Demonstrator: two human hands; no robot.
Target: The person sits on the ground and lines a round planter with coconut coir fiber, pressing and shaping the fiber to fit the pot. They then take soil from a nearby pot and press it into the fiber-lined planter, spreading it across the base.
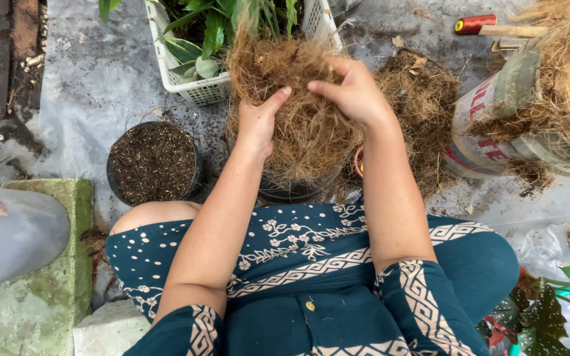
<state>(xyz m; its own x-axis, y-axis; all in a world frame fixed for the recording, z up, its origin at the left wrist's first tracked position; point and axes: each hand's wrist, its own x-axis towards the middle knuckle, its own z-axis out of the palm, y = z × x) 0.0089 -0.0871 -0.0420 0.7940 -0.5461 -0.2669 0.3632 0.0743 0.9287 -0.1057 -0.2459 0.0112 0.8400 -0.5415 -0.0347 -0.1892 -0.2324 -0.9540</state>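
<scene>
Both my hands grip a big clump of brown coconut fibre (301, 128) held above a dark pot (291, 190) between my knees. My left hand (258, 122) clasps the clump's left side with the thumb pointing up. My right hand (351, 92) pinches the fibre at the top right, fingers curled into it. The pot's inside is hidden by the fibre.
A black pot of dark soil mix (153, 161) stands at left. A white plastic crate (196, 86) with green plants sits behind. A loose fibre pile (420, 99) and a sack of fibre (529, 112) lie at right, a red-handled tool (476, 24) beyond. A grey container (8, 231) is at left.
</scene>
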